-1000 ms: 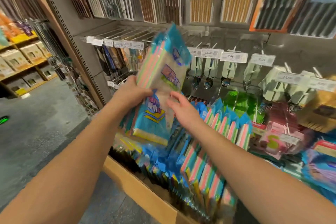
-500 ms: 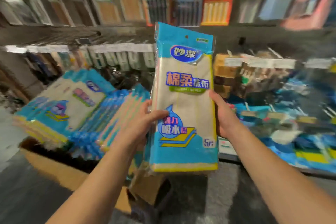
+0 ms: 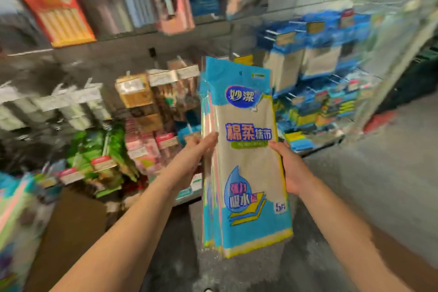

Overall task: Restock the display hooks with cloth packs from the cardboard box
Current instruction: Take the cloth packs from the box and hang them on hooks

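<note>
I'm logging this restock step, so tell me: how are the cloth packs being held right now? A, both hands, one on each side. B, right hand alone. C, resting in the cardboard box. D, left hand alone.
A: the left hand and right hand grip opposite edges of the upright cloth packs.

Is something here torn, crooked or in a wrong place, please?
Nothing stands out. The cloth packs are held upright as one neat stack between the left hand and the right hand, with no visible tear. The shelf goods behind are too blurred to judge.
</note>
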